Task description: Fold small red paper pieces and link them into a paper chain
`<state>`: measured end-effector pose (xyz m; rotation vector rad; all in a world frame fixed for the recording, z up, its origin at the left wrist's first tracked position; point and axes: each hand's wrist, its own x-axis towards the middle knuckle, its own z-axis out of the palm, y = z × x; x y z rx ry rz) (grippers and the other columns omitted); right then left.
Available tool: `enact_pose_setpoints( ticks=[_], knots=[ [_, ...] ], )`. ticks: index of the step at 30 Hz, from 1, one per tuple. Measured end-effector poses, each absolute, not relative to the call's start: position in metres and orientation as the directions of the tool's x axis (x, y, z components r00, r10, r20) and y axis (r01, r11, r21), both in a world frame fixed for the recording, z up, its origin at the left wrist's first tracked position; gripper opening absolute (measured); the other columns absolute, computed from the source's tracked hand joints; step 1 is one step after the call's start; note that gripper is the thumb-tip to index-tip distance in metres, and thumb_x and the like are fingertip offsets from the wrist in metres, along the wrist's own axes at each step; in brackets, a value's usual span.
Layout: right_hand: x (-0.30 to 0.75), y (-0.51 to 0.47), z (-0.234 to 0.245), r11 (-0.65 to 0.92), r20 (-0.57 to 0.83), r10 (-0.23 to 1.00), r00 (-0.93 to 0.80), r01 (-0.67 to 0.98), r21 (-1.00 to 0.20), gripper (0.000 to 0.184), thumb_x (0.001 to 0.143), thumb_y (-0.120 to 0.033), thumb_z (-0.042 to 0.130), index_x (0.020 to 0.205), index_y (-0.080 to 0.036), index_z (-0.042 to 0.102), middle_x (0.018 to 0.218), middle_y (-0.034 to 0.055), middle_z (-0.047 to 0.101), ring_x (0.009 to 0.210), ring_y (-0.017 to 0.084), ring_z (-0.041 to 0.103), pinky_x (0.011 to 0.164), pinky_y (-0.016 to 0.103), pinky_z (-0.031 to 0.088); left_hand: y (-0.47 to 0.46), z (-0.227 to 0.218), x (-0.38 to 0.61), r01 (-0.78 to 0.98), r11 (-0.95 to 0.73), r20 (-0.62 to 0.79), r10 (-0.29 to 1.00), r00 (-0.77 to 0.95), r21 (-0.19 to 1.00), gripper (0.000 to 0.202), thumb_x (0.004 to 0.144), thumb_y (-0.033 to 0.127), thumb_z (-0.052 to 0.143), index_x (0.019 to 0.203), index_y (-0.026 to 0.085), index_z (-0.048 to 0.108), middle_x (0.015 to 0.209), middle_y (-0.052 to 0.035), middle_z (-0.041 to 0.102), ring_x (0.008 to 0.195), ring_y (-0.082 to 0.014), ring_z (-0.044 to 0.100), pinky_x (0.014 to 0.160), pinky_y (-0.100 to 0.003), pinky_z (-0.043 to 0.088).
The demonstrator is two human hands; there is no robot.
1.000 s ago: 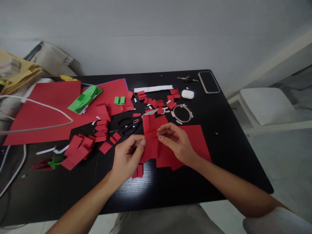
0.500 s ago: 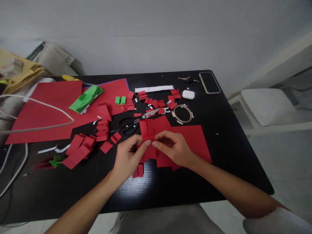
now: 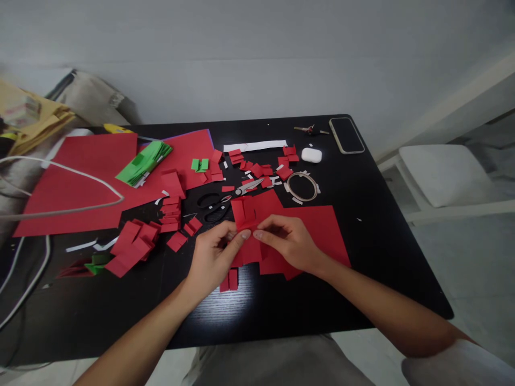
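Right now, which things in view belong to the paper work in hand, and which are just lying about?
Likely part of it:
- folded red piece, between the left hand and right hand
- red sheets beneath
- red folded pile
- green folded stack
- scissors

Probably just lying about:
- phone
- keys
- small white case
- white cable

– What colours flank the scissors [image 3: 243, 190]?
– Black handles and silvery blades lie amid red: a folded red paper [image 3: 246, 213] in front of the scissors, a plain red sheet [image 3: 319, 236] in front and to their right, on a black tabletop [image 3: 314, 311] with fine streaked grain under the glare.
– Any other shades?
– A bright green bundle [image 3: 142, 163] left of the scissors, a white strip [image 3: 255, 146] behind them, and a beige ring [image 3: 288, 187] to their right.
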<state>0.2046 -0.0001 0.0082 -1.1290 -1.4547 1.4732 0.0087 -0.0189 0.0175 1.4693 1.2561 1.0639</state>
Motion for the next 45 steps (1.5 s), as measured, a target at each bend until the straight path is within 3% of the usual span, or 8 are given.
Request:
enact_pose_setpoints(
  ticks=[11, 18, 26, 36, 45],
  knots=[
    [0.2073, 0.0048, 0.0096, -0.143, -0.127, 0.922, -0.365, -0.015, -0.990, 0.015, 0.088, -0.030, 0.073, 0.078, -0.019, 0.071, 0.071, -0.0009, 0.066, 0.066, 0.014, 0.059, 0.065, 0.028, 0.046, -0.0173, 0.0142, 0.0067, 0.182, 0.022, -0.036, 0.996, 0.078, 0.983, 0.026, 0.091, 0.035, 0.072, 0.073, 0.017, 0.066, 0.061, 0.0047, 0.058, 0.055, -0.0088, 0.047, 0.052, -0.019, 0.039],
    [0.2042, 0.0030, 0.0103, -0.111, -0.086, 0.928, -0.363, -0.047, -0.993, 0.013, 0.091, -0.030, 0.070, 0.085, -0.019, 0.068, 0.077, -0.0005, 0.063, 0.070, 0.014, 0.058, 0.067, 0.028, 0.046, -0.0157, 0.0149, 0.0078, 0.112, 0.096, -0.105, 0.991, 0.078, 0.989, 0.022, 0.090, 0.036, 0.071, 0.078, 0.017, 0.068, 0.068, 0.0027, 0.065, 0.060, -0.0100, 0.053, 0.057, -0.020, 0.042],
    [0.2026, 0.0015, 0.0070, -0.059, -0.069, 0.940, -0.333, 0.040, -0.997, 0.014, 0.091, -0.029, 0.067, 0.081, -0.019, 0.067, 0.074, -0.0010, 0.061, 0.067, 0.014, 0.053, 0.064, 0.028, 0.042, -0.0181, 0.0135, 0.0093, 0.160, 0.098, -0.121, 0.983, 0.138, 0.982, 0.030, 0.090, 0.040, 0.070, 0.072, 0.017, 0.064, 0.060, 0.0056, 0.050, 0.056, -0.0086, 0.041, 0.054, -0.020, 0.034],
    [0.2034, 0.0033, 0.0025, -0.085, -0.089, 0.966, -0.241, 0.025, -0.996, 0.017, 0.090, -0.033, 0.070, 0.082, -0.019, 0.066, 0.076, -0.0006, 0.061, 0.071, 0.015, 0.055, 0.068, 0.028, 0.045, -0.0137, 0.0131, 0.0052, 0.127, 0.142, -0.156, 0.981, 0.111, 0.982, 0.022, 0.082, 0.038, 0.077, 0.081, 0.016, 0.072, 0.066, 0.0017, 0.064, 0.060, -0.0102, 0.054, 0.058, -0.021, 0.043],
    [0.2017, 0.0037, 0.0040, -0.132, -0.117, 0.941, -0.319, -0.026, -0.991, 0.016, 0.087, -0.034, 0.075, 0.084, -0.020, 0.069, 0.078, -0.0008, 0.064, 0.072, 0.015, 0.056, 0.070, 0.029, 0.045, -0.0170, 0.0117, 0.0054, 0.171, 0.109, -0.135, 0.980, 0.144, 0.979, 0.022, 0.088, 0.038, 0.073, 0.081, 0.016, 0.072, 0.065, 0.0023, 0.062, 0.058, -0.0096, 0.051, 0.056, -0.020, 0.041]
  ],
)
